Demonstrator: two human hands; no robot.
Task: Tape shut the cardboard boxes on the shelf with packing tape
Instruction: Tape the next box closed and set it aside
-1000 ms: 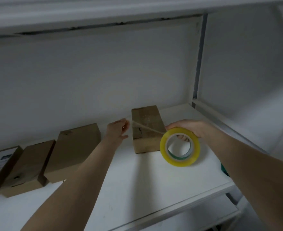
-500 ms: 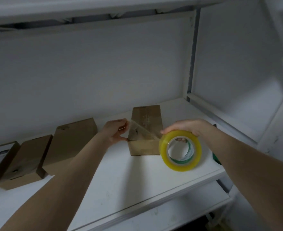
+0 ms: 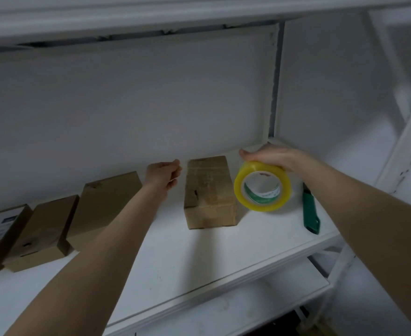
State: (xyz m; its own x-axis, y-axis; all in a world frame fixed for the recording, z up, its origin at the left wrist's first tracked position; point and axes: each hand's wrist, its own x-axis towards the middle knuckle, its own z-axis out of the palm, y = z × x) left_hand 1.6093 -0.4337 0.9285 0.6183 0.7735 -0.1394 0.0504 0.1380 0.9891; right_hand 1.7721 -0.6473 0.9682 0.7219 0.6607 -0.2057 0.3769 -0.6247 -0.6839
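Right, I count 4 cardboard boxes point(image 3: 209, 190), 1 green utility knife point(image 3: 309, 209), and 1 packing tape roll point(image 3: 260, 169) gripped by my right hand point(image 3: 272, 156); my left hand point(image 3: 162, 175) is curled, and I cannot tell whether it pinches anything.

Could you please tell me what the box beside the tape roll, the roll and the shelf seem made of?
Box: matte brown cardboard, creased edges. Tape roll: glossy, translucent yellow, likely plastic film. Shelf: smooth white, seemingly painted; metal or wood unclear.

Tape roll point(image 3: 239, 190) beside lone box point(image 3: 209, 192).
Yellow roll stands upright just right of it; three more boxes point(image 3: 111, 202) lie left.
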